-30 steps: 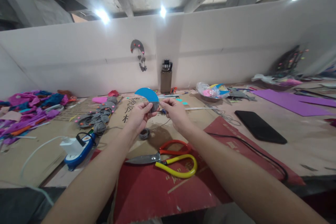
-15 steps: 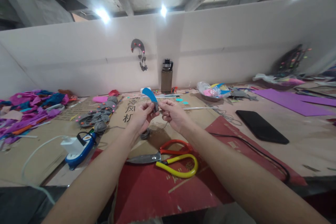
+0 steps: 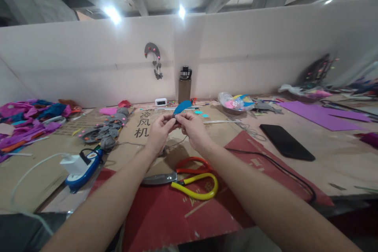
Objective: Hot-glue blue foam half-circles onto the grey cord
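A curved blue felt-like piece [image 3: 182,106] stands up from between my fingertips. My left hand [image 3: 161,132] is closed on its lower end, thumb and fingers pinched. Right beside it my right hand [image 3: 194,129] pinches the same end; the fingers of both hands touch and hide what lies between them. Grey yarn [image 3: 130,143] runs across the cardboard towards my hands. Below them lie scissors [image 3: 195,196] with one red and one yellow handle, blades pointing left, on a red cardboard sheet [image 3: 159,220].
To the left are a blue power strip [image 3: 84,175] with a white plug, grey felt pieces [image 3: 103,132] and a colourful scrap pile [image 3: 32,120]. A bottle [image 3: 184,88] and small clock [image 3: 161,102] stand behind. Rightward lie a phone [image 3: 286,141] and purple sheets [image 3: 319,116].
The blue piece has turned from leaning left to leaning right. My right hand has closed in against my left. The clock behind has come into clear sight.
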